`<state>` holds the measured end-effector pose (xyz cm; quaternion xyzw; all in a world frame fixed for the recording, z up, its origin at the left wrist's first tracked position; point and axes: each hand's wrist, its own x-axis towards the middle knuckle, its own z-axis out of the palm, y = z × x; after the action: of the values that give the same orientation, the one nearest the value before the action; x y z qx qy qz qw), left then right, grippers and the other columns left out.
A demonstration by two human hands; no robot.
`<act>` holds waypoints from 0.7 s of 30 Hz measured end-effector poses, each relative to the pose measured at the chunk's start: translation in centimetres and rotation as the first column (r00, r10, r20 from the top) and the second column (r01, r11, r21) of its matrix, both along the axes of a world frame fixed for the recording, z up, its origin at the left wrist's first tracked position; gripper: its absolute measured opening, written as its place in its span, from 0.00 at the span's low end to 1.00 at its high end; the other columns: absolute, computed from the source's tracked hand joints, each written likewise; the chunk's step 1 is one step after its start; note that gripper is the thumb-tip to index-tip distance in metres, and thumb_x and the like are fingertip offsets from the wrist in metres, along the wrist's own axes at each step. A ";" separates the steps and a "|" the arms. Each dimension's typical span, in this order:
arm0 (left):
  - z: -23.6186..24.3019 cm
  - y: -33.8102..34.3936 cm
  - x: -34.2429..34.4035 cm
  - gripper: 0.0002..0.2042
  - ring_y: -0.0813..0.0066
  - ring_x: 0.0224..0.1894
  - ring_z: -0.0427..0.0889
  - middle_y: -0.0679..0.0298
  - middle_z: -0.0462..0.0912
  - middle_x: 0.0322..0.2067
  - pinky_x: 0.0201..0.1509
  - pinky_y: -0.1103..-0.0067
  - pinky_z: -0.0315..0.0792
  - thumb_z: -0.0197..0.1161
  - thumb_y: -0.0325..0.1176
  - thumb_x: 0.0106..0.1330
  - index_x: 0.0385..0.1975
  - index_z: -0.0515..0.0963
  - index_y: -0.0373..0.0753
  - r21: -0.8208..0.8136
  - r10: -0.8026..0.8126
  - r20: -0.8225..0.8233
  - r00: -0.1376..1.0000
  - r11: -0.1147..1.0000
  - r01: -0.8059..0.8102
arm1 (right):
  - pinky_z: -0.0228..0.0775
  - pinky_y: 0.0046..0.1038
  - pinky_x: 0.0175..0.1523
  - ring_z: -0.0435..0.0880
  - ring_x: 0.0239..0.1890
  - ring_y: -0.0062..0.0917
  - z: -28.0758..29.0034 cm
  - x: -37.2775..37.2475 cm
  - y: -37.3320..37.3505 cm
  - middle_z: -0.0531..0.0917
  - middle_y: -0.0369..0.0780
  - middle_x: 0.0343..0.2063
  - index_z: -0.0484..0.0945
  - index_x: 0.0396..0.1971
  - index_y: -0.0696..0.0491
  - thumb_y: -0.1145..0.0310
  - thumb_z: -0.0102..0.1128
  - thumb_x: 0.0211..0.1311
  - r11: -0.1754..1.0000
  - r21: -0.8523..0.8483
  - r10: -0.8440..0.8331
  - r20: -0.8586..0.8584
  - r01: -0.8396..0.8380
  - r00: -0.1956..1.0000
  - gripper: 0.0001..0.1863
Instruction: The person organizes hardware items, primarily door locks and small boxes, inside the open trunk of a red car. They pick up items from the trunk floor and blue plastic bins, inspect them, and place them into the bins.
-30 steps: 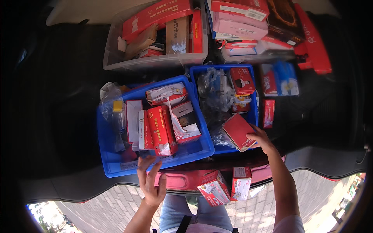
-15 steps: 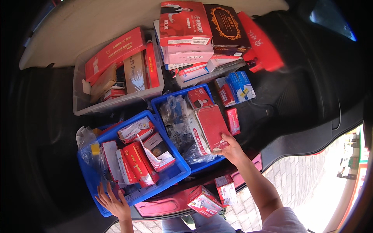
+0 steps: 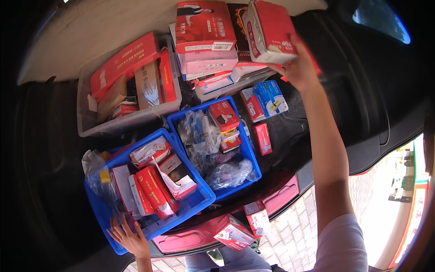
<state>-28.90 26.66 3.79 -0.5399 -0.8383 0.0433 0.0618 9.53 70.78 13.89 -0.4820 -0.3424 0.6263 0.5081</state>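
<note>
My right hand grips the near right corner of a red and white cardboard box, held up at the far right in front of a dark brown box. My left hand rests with spread fingers on the near left rim of a blue plastic bin. Several small red and white boxes lie in that bin. Beside it, a second blue bin holds clear plastic bags, a red box and smaller packets.
A clear plastic tub with boxes stands at the far left of the car boot. A large red box tops a stack beside it. A blue box and a small red box lie right of the bins. Two boxes sit at the boot's edge.
My right hand has lifted the red and white box off the second blue bin and carried it away to the far right. My left hand stays at the bin rim.
</note>
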 end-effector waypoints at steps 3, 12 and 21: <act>0.2 -0.4 -0.4 0.22 0.53 0.61 0.61 0.55 0.65 0.57 0.67 0.53 0.45 0.46 0.45 0.66 0.55 0.67 0.41 0.002 -0.001 0.007 1.000 1.000 0.001 | 0.71 0.45 0.53 0.62 0.62 0.39 0.6 -1.5 4.7 0.66 0.44 0.58 0.65 0.56 0.51 0.59 0.60 0.57 0.982 -0.030 -0.180 0.157 0.187 0.971 0.28; -2.5 -0.5 -0.3 0.22 0.55 0.61 0.62 0.56 0.66 0.56 0.66 0.55 0.46 0.46 0.47 0.66 0.55 0.68 0.43 0.046 -0.011 -0.018 1.000 0.999 0.012 | 0.69 0.30 0.49 0.77 0.46 0.31 -11.3 3.4 0.6 0.80 0.40 0.42 0.76 0.47 0.54 0.65 0.63 0.53 0.991 0.098 -0.130 0.521 0.093 0.843 0.20; -2.3 -0.6 0.7 0.22 0.58 0.61 0.63 0.58 0.67 0.57 0.65 0.57 0.48 0.46 0.46 0.66 0.56 0.68 0.44 0.045 -0.013 -0.004 1.000 0.999 0.013 | 0.61 0.39 0.58 0.70 0.53 0.45 -29.0 11.8 -15.4 0.71 0.53 0.48 0.66 0.53 0.57 0.55 0.72 0.38 0.971 0.094 -0.141 0.969 0.221 0.204 0.41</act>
<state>-28.16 26.10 1.49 -0.5438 -0.8354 0.0251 0.0758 21.35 55.41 -15.08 -0.8185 -0.5037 0.1386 0.2391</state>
